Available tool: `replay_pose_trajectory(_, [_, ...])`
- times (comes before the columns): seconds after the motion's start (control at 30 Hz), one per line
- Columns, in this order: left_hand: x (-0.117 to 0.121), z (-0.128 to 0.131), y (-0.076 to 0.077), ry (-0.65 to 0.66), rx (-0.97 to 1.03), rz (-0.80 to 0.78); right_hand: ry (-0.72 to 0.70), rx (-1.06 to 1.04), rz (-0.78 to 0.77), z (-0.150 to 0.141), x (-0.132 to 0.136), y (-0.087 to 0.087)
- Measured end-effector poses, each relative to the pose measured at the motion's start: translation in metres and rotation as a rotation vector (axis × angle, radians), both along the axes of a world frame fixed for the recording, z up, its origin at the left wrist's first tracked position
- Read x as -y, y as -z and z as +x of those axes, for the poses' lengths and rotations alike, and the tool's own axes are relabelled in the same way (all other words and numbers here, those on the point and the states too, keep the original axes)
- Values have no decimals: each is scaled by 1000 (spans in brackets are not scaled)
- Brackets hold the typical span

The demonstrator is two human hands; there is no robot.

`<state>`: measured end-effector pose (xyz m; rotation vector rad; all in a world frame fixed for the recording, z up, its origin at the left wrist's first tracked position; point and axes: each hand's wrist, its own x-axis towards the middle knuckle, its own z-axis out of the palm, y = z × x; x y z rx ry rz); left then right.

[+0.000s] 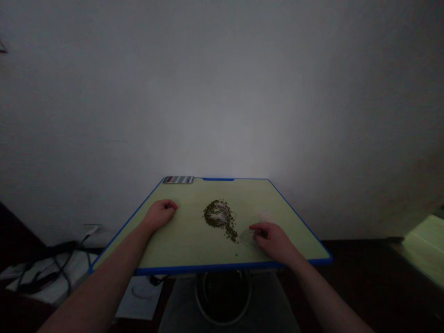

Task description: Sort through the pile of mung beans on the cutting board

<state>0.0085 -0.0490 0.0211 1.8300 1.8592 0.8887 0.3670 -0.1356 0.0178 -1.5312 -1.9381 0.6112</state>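
A pile of small green-brown beans (212, 219) lies on the middle of a pale table (187, 249) with a blue edge. White grains (218, 216) sit among the beans, and a trail of beans runs toward the near right. My right hand (274, 239) is closed at the end of that trail, its fingers on a clear, round-edged piece (245, 237) whose exact kind I cannot make out. Left of the pile, my left hand (160, 214) rests on the table with its fingers curled in and nothing visible in them.
Faint white grains (265, 216) lie beyond my right hand. A phone (178, 180) is at the far left corner, by the wall (222, 101). Below the near edge is a round container (201, 309). Cables (62, 268) lie on the left; a pale surface (425, 249) is at right.
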Motion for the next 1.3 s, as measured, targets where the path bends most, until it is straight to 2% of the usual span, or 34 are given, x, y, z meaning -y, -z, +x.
replay_pose_trajectory(0.2, [1, 1, -1, 3, 14, 8, -15, 23, 1, 0, 3, 1])
replay_pose_trajectory(0.5, [3, 3, -5, -4, -13, 17, -33, 22, 10, -18, 11, -7])
replay_pose_trajectory(0.87, [0, 1, -2, -1, -27, 9, 70, 46, -13, 6, 6, -4])
replay_pose_trajectory(1.07, [1, 1, -2, 0, -33, 16, 15, 23, -6, -2, 8, -3])
replay_pose_trajectory(1.3, [2, 2, -4, -11, -28, 16, 73, 41, -8, -2, 6, -4])
